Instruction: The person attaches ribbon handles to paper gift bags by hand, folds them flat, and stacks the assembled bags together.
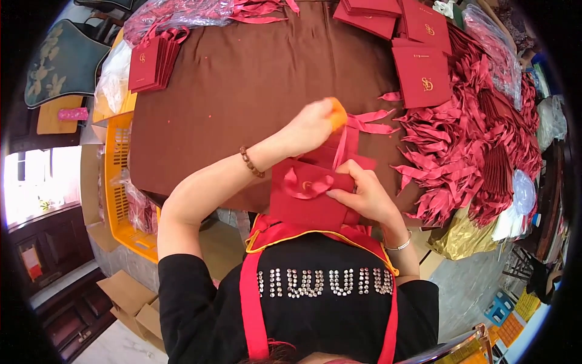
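Observation:
My left hand (309,128) is raised over the table, its fingers closed around a small orange-yellow object (336,114), slightly blurred, whose kind I cannot make out. A pink-red ribbon (341,148) runs from beside that hand down toward my right hand (365,193). Thumb and fingers of the right hand pinch the upper right part of a dark red paper gift bag (306,209) close to my body. A looped ribbon handle (309,187) lies across the bag's front, over a gold emblem. More red bag material shows behind it, partly covered by my hands.
A brown cloth covers the table (242,79). Heaped red bags with tangled ribbons (448,164) fill its right side, beside flat red bags (422,73). Another bag stack (151,64) stands far left, near plastic-wrapped bundles (176,18). A yellow crate (130,224) sits beyond the left edge.

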Available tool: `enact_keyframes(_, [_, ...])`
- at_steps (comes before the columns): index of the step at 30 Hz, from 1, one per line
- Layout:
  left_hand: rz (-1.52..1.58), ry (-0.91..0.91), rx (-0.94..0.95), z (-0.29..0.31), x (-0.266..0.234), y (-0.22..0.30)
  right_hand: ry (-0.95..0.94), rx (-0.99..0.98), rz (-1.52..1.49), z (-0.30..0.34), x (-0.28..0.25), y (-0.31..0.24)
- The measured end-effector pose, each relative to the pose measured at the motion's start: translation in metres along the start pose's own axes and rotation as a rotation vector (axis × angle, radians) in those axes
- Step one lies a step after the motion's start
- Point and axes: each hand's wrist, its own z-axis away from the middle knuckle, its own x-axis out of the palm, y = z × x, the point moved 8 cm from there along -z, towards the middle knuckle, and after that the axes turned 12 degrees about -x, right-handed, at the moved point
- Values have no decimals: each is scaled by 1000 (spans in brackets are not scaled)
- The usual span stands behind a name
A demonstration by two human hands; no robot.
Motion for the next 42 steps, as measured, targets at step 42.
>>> enact_keyframes(42, [159, 145, -193, 79, -15, -79, 263, 106, 1237, 87, -113, 38])
